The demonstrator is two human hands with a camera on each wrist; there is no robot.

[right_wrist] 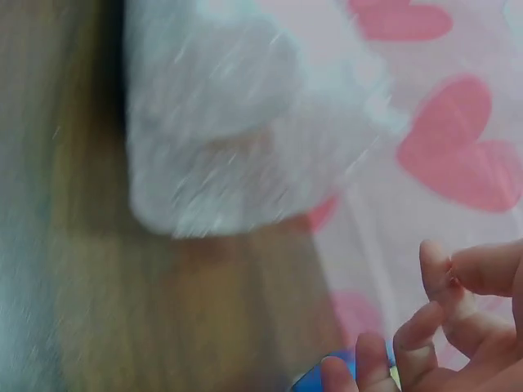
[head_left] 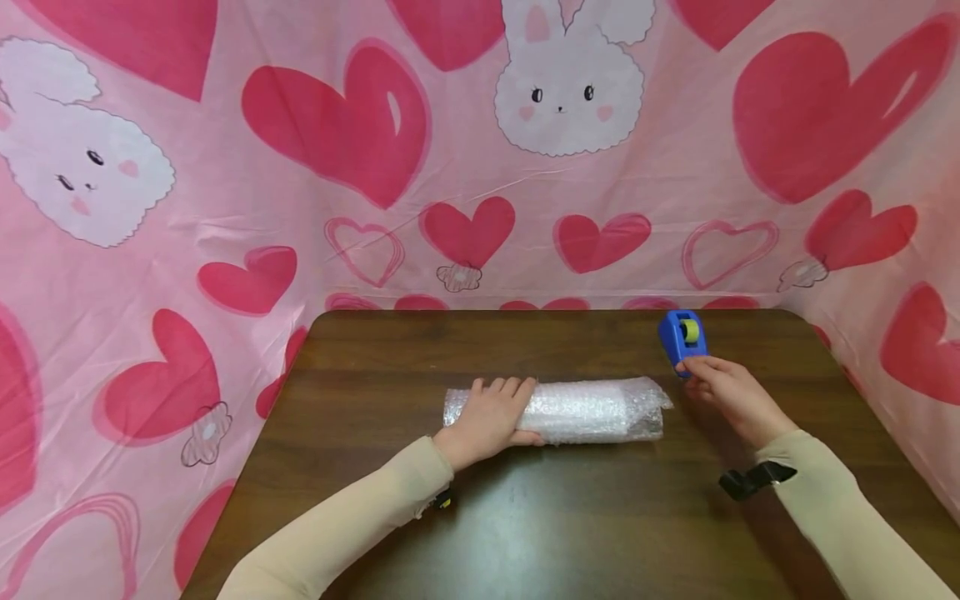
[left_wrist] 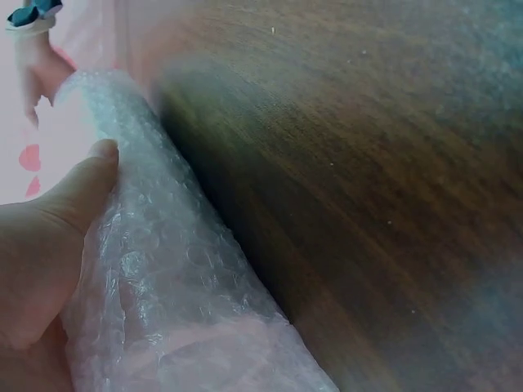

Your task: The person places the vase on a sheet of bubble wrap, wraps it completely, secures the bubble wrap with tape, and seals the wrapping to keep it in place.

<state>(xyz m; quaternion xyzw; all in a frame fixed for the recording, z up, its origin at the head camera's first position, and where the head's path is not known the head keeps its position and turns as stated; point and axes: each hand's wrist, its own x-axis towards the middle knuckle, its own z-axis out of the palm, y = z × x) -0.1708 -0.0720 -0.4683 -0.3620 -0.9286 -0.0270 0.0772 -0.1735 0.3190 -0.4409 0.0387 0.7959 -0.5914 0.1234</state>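
In the head view a roll of bubble wrap (head_left: pixel 592 410) lies crosswise on the table, its loose corner sticking out at the right end; what is inside cannot be made out. My left hand (head_left: pixel 489 417) grips its left part, fingers over the top and thumb on the near side. The left wrist view shows that thumb lying along the bubble wrap (left_wrist: pixel 180 253). At the cutting end of a blue tape dispenser (head_left: pixel 672 337) is my right hand (head_left: pixel 731 396). Its thumb and forefinger (right_wrist: pixel 482 268) meet in a pinch at the tape, whose clear end is barely visible.
The dark wooden table (head_left: pixel 540 525) ends at a pink heart-and-rabbit cloth (head_left: pixel 457 175) behind and along both sides. A yellow-green tape roll (head_left: pixel 690 331) sits in the dispenser. A small black and yellow object (head_left: pixel 444 500) shows beside the left sleeve.
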